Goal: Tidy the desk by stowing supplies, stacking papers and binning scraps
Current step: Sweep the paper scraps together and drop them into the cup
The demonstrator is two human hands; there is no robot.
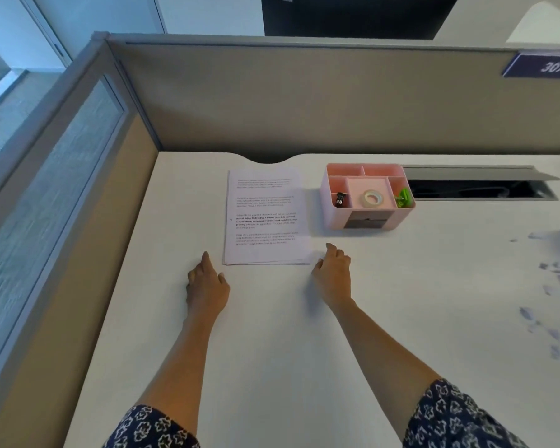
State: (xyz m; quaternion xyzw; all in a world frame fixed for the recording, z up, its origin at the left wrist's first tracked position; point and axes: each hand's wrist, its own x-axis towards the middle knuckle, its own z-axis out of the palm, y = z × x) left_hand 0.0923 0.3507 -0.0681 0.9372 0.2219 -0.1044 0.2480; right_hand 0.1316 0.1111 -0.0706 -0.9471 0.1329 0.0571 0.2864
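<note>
- A white desk [272, 334] fills a cubicle with beige partition walls [304, 101].
- A stack of printed papers [265, 218] lies at the desk's middle.
- Just right of it, a pink desk organiser [332, 218] holds a tape roll [372, 198].
- Torn paper scraps [556, 286] lie scattered far right.
- The left hand [207, 282] is near the stack's near left corner, index finger straight, empty.
- The right hand [333, 273] is beside the near right corner, fingers loosely curled, holding nothing.
</note>
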